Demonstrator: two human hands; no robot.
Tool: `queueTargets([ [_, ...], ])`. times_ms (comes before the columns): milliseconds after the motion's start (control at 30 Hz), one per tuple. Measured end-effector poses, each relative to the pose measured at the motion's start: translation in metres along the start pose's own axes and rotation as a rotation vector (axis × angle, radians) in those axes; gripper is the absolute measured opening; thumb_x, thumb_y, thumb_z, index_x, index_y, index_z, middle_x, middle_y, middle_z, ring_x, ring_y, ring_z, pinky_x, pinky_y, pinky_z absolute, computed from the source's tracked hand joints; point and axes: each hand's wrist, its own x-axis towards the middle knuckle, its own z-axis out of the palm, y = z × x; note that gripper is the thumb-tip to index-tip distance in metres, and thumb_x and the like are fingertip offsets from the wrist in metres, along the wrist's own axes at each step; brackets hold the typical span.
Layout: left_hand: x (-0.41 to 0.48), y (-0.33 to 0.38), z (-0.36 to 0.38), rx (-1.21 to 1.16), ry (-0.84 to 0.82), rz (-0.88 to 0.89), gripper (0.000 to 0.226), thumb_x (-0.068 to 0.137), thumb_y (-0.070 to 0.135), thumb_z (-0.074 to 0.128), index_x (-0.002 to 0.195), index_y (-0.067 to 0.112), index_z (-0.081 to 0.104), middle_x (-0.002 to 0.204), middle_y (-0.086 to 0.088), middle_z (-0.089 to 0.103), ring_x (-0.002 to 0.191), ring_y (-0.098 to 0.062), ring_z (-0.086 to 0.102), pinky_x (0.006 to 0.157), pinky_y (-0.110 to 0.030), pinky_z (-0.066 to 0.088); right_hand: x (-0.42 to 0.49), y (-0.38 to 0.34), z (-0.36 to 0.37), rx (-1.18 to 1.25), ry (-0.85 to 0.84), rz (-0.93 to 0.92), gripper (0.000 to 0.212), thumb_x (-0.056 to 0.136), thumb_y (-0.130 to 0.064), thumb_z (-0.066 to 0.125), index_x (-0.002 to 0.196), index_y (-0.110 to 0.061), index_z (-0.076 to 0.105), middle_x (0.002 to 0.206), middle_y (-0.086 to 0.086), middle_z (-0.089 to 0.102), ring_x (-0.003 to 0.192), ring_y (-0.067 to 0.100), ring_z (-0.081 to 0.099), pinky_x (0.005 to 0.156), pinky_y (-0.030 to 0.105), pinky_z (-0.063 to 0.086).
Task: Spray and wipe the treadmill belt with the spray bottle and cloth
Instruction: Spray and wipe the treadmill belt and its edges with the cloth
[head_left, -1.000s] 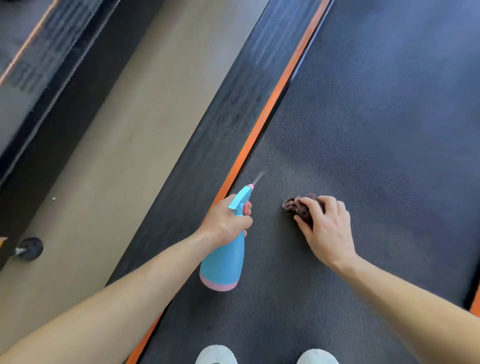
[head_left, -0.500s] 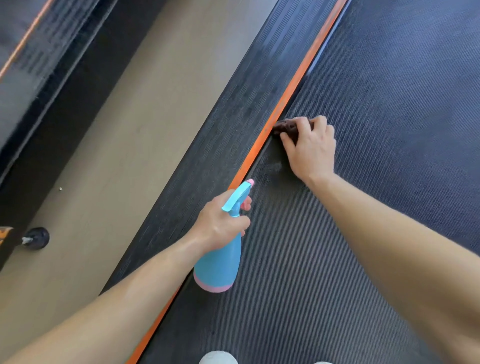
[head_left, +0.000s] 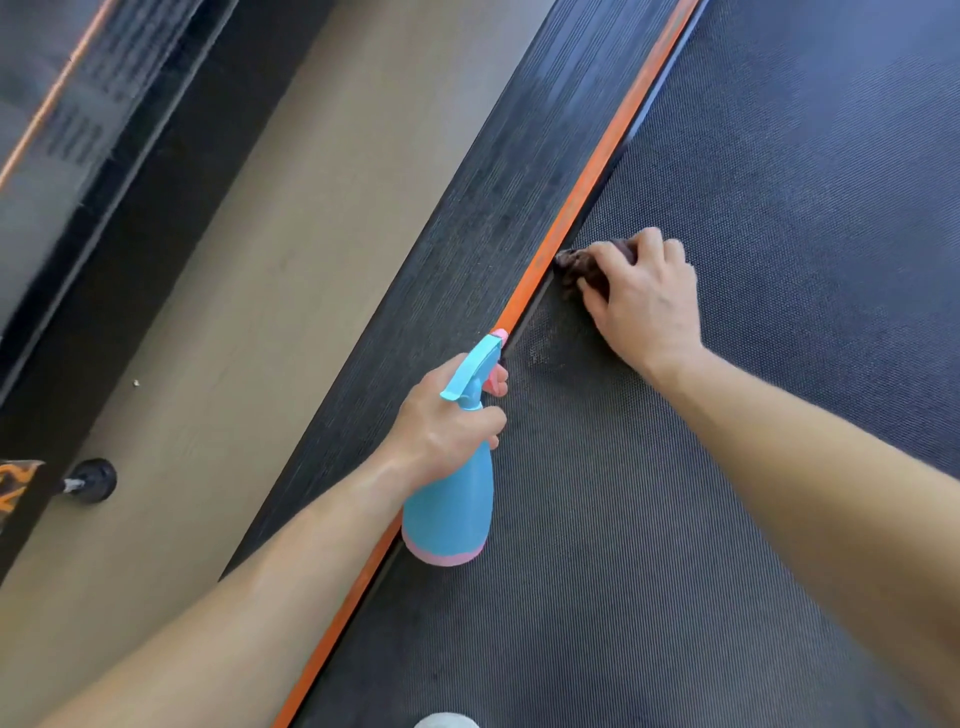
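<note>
Left hand (head_left: 447, 415) curled round the neck of the blue spray bottle (head_left: 452, 499), one finger on the trigger, nozzle pointing up the belt, bottle hanging over the belt's left edge. Right hand (head_left: 644, 301) grips a dark bunched cloth (head_left: 576, 267), fingers curled over it, pressing it onto the treadmill belt (head_left: 779, 260) right against the orange strip (head_left: 582, 192). Side rail (head_left: 467, 234) left of strip, then tan floor (head_left: 234, 312).

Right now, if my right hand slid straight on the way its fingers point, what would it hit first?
Probably the orange strip along the left edge of the belt. The cloth under your right hand sits almost against it, with the ribbed side rail just beyond.
</note>
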Motion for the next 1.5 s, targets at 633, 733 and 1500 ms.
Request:
queueTargets([
  [633, 0.006, 0.003, -0.005, -0.028, 0.017, 0.067, 0.038, 0.090, 0.001, 0.065, 0.117, 0.027, 0.066, 0.115, 0.010, 0.067, 0.078, -0.007, 0.073, 0.056, -0.006, 0.047, -0.009, -0.025, 0.003, 0.014, 0.004, 0.049, 0.033, 0.096, -0.045, 0.057, 0.119, -0.022, 0.062, 0.112, 0.013, 0.052, 0.097, 0.036, 0.050, 0.072, 0.046, 0.048],
  [733, 0.005, 0.004, -0.008, -0.051, 0.021, 0.059, 0.035, 0.090, -0.001, 0.064, 0.112, 0.026, 0.067, 0.112, 0.009, 0.067, 0.077, -0.010, 0.073, 0.055, -0.004, 0.045, -0.058, -0.038, 0.003, 0.103, -0.055, -0.231, 0.033, 0.096, -0.044, 0.053, 0.118, -0.022, 0.064, 0.111, 0.011, 0.055, 0.093, 0.033, 0.049, 0.070, 0.046, 0.048],
  [1500, 0.014, 0.013, -0.003, -0.085, 0.014, 0.033, 0.041, 0.068, 0.024, 0.060, 0.107, 0.031, 0.066, 0.115, 0.013, 0.069, 0.080, -0.022, 0.079, 0.078, -0.033, 0.052, -0.002, -0.020, 0.009, 0.026, -0.002, -0.173, 0.035, 0.091, -0.041, 0.064, 0.118, -0.019, 0.063, 0.109, 0.013, 0.054, 0.092, 0.036, 0.051, 0.067, 0.047, 0.051],
])
